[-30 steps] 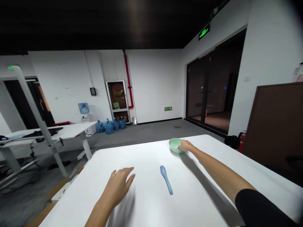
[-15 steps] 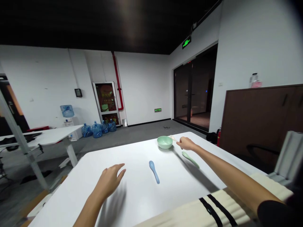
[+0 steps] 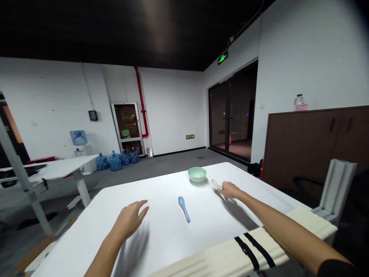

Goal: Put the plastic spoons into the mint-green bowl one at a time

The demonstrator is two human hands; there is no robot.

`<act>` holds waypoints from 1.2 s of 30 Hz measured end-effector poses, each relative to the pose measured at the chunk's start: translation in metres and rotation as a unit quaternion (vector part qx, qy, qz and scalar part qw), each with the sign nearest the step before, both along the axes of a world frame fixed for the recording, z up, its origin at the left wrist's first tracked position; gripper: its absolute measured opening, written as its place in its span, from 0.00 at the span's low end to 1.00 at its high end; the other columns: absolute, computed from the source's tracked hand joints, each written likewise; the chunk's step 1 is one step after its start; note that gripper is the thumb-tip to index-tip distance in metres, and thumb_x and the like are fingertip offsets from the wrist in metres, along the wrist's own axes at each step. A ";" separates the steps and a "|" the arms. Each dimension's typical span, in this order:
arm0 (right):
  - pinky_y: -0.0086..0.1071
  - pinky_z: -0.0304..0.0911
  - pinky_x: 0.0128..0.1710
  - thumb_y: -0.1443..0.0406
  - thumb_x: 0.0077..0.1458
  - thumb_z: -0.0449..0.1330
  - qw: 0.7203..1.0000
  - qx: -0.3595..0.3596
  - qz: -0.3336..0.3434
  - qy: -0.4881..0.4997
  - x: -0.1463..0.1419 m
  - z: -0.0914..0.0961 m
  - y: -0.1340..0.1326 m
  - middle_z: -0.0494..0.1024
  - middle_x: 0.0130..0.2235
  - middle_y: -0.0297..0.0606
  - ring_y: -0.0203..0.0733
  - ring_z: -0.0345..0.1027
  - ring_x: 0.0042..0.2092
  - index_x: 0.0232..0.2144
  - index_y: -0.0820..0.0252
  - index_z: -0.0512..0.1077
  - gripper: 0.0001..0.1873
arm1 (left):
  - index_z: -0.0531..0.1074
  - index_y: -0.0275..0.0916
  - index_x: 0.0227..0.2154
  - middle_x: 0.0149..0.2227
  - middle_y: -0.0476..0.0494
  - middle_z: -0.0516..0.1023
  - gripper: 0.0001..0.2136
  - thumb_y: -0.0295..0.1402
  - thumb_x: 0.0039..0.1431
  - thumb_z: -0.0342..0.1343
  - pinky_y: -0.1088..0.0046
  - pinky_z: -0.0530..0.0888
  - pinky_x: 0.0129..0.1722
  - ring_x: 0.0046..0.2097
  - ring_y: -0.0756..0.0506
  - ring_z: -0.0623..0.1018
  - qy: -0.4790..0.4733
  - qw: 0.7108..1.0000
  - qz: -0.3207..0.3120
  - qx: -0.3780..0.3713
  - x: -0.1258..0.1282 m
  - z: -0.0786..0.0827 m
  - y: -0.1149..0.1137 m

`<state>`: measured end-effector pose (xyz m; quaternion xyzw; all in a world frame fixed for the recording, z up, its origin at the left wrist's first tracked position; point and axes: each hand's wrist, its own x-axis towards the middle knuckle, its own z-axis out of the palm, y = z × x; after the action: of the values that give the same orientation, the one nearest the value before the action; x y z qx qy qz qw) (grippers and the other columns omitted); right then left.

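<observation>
Gripping one cream spoon [image 3: 215,183] in our right hand [image 3: 230,190], we hold our left hand [image 3: 132,218], unladen with fingers parted, above the table [image 3: 161,242]. One green spoon [image 3: 234,201] lies partly hidden by the right hand; one blue spoon [image 3: 183,210] lies between both hands; one green bowl [image 3: 197,175] sits near the far edge.

Before me, white walls [image 3: 173,104] meet a grey floor [image 3: 161,164] and dark ceiling [image 3: 109,30]; a red pipe [image 3: 140,100] descends beside a framed cabinet [image 3: 127,119]; to my right — dark-framed glass doors [image 3: 239,115], then a brown cupboard [image 3: 300,142]; to my left, a white desk [image 3: 69,165].
</observation>
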<state>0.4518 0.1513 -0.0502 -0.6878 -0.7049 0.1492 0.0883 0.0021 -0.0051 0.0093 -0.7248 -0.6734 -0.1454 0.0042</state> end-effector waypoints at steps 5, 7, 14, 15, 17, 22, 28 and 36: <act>0.28 0.61 0.31 0.64 0.49 0.58 0.999 -0.032 -0.008 0.010 0.000 -0.009 0.004 0.79 0.24 0.44 0.41 0.74 0.30 0.21 0.65 0.75 0.11 | 0.71 0.42 0.54 0.56 0.43 0.75 0.24 0.46 0.63 0.40 0.61 0.69 0.54 0.58 0.39 0.73 0.003 1.000 -0.002 -0.003 0.001 0.001 -0.001; 0.28 0.61 0.31 0.65 0.48 0.59 0.999 -0.041 -0.008 0.012 0.001 -0.012 0.005 0.79 0.24 0.43 0.41 0.74 0.29 0.21 0.65 0.74 0.09 | 0.71 0.42 0.54 0.56 0.43 0.75 0.24 0.46 0.63 0.40 0.61 0.69 0.54 0.57 0.39 0.73 0.005 1.000 -0.004 -0.001 0.001 0.001 0.000; 0.28 0.61 0.29 0.65 0.49 0.57 0.999 -0.040 0.015 -0.013 0.002 -0.017 0.005 0.80 0.25 0.43 0.41 0.74 0.29 0.22 0.64 0.73 0.09 | 0.70 0.42 0.55 0.56 0.43 0.74 0.25 0.47 0.64 0.39 0.61 0.68 0.55 0.58 0.39 0.72 0.012 1.000 -0.008 -0.006 -0.001 -0.002 0.002; 0.28 0.61 0.29 0.65 0.49 0.57 0.999 -0.043 0.014 -0.016 0.002 -0.017 0.005 0.80 0.25 0.43 0.41 0.75 0.30 0.23 0.64 0.73 0.09 | 0.69 0.42 0.55 0.57 0.43 0.74 0.25 0.47 0.64 0.39 0.61 0.68 0.55 0.58 0.39 0.72 0.013 1.000 -0.009 -0.007 -0.001 -0.002 0.002; 0.28 0.61 0.28 0.65 0.48 0.58 0.998 -0.051 0.010 -0.020 0.002 -0.017 0.005 0.80 0.25 0.42 0.42 0.75 0.30 0.24 0.63 0.73 0.08 | 0.69 0.41 0.56 0.57 0.43 0.74 0.25 0.47 0.64 0.39 0.61 0.68 0.55 0.58 0.39 0.72 0.016 1.000 -0.008 -0.008 -0.001 -0.002 0.002; 0.28 0.62 0.29 0.66 0.47 0.58 0.997 -0.073 0.005 -0.038 0.002 -0.019 0.005 0.80 0.27 0.42 0.42 0.75 0.30 0.25 0.63 0.74 0.07 | 0.70 0.42 0.55 0.57 0.43 0.74 0.25 0.47 0.64 0.39 0.62 0.69 0.55 0.58 0.39 0.72 0.020 1.000 -0.005 -0.011 0.001 0.000 0.001; 0.30 0.63 0.31 0.66 0.47 0.58 0.995 -0.095 0.007 -0.040 0.003 -0.020 0.007 0.80 0.29 0.47 0.44 0.75 0.31 0.30 0.67 0.75 0.09 | 0.70 0.41 0.55 0.57 0.43 0.74 0.25 0.47 0.64 0.39 0.61 0.69 0.55 0.58 0.38 0.72 0.016 1.000 -0.011 -0.004 -0.002 -0.003 0.003; 0.31 0.63 0.31 0.63 0.47 0.61 0.995 -0.086 -0.001 -0.051 0.004 -0.023 0.010 0.79 0.30 0.45 0.45 0.75 0.32 0.33 0.65 0.74 0.11 | 0.70 0.42 0.55 0.56 0.43 0.75 0.25 0.47 0.64 0.39 0.61 0.68 0.54 0.57 0.39 0.73 0.014 1.000 -0.009 -0.001 -0.002 -0.004 0.003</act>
<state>0.4556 0.1616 -0.0735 -0.7001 -0.6925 0.1740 -0.0067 -0.0001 -0.0021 0.0058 -0.7326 -0.6671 -0.1344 0.0115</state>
